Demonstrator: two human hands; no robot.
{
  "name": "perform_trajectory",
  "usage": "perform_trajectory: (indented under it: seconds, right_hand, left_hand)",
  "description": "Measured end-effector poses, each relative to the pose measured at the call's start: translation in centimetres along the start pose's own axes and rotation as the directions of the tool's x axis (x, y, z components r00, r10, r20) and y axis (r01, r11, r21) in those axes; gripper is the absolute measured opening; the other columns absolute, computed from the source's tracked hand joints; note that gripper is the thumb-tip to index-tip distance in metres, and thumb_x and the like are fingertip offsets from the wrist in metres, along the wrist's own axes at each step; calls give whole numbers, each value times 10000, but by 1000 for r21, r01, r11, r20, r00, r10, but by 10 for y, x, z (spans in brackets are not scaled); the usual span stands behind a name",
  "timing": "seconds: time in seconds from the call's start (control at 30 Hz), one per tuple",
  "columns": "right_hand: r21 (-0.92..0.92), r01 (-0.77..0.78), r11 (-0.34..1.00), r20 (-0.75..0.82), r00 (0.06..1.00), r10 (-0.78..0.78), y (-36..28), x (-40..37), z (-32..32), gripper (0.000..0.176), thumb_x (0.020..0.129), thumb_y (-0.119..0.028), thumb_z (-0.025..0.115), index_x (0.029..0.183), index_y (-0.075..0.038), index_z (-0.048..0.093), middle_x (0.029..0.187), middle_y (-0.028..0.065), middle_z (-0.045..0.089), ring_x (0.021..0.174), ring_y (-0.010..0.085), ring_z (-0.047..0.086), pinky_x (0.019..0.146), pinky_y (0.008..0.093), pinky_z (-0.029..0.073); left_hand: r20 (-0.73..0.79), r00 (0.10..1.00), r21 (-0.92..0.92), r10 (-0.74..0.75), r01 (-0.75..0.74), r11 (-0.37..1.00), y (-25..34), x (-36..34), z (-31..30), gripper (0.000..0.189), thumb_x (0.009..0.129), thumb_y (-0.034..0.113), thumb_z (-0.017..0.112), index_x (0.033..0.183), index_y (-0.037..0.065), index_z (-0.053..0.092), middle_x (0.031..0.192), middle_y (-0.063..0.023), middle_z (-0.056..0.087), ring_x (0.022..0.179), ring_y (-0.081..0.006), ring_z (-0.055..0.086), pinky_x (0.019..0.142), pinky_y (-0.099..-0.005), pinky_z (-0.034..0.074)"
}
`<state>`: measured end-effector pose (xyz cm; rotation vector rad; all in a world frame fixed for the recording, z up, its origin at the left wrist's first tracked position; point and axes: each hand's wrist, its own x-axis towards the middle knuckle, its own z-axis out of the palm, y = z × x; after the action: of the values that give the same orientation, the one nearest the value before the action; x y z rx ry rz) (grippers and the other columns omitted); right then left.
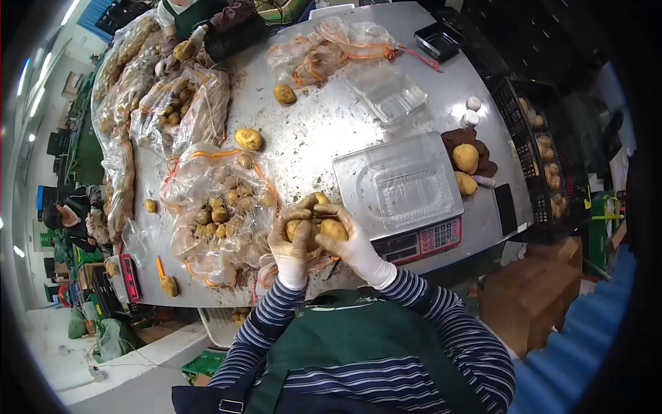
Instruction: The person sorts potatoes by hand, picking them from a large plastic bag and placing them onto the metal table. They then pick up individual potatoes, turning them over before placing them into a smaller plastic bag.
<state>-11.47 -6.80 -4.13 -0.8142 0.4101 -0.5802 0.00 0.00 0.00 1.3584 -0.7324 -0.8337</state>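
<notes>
Both my hands wear soiled white gloves and meet above the table's near edge. My left hand (288, 243) is curled around a potato (292, 228). Fingers of my right hand (350, 243) wrap another potato (334, 230), close beside the first. A further potato (321, 198) shows just beyond the fingertips. To the left lies an open clear plastic bag (193, 238) with several small potatoes inside. On the right, a clear plastic tray (414, 196) rests on the steel pan of a red digital scale (439, 236).
Loose potatoes lie on the metal table (314, 131), one large potato (249, 139) beyond the bag. Another clear tray (393, 96) sits farther back. Potatoes on a brown cloth (486, 165) and a phone (505, 210) are at right. A co-worker's gloved hand (196, 43) holds a potato at upper left.
</notes>
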Motion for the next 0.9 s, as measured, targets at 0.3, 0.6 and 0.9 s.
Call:
perform_trajectory:
  seconds: [0.3, 0.6, 0.9]
  right_hand:
    - [303, -415, 858, 263, 902, 344, 5, 10, -41, 795, 785, -328, 769, 1375, 16, 362, 1234, 122, 534, 1146, 211, 538, 958, 332, 469]
    - [325, -461, 825, 303, 878, 371, -7, -5, -32, 741, 826, -353, 701, 1389, -34, 339, 1268, 115, 509, 1159, 234, 531, 934, 335, 494]
    - [-172, -365, 915, 54, 924, 378, -5, -17, -29, 606, 834, -464, 669, 1184, 9, 528, 1060, 84, 615, 962, 145, 603, 824, 282, 502]
  left_hand:
    - [231, 945, -446, -233, 316, 837, 25, 27, -7, 521, 993, 396, 376, 1221, -41, 542, 1363, -204, 486, 1295, -296, 437, 1108, -408, 315]
    - [526, 851, 361, -16, -206, 909, 22, 10, -10, 737, 717, 134, 758, 1349, 5, 402, 1340, -195, 458, 1260, -339, 440, 1078, -424, 346]
    - [521, 849, 431, 94, -356, 829, -16, -2, -32, 703, 743, 212, 761, 1339, 25, 440, 1275, -195, 515, 1192, -312, 504, 1021, -418, 402]
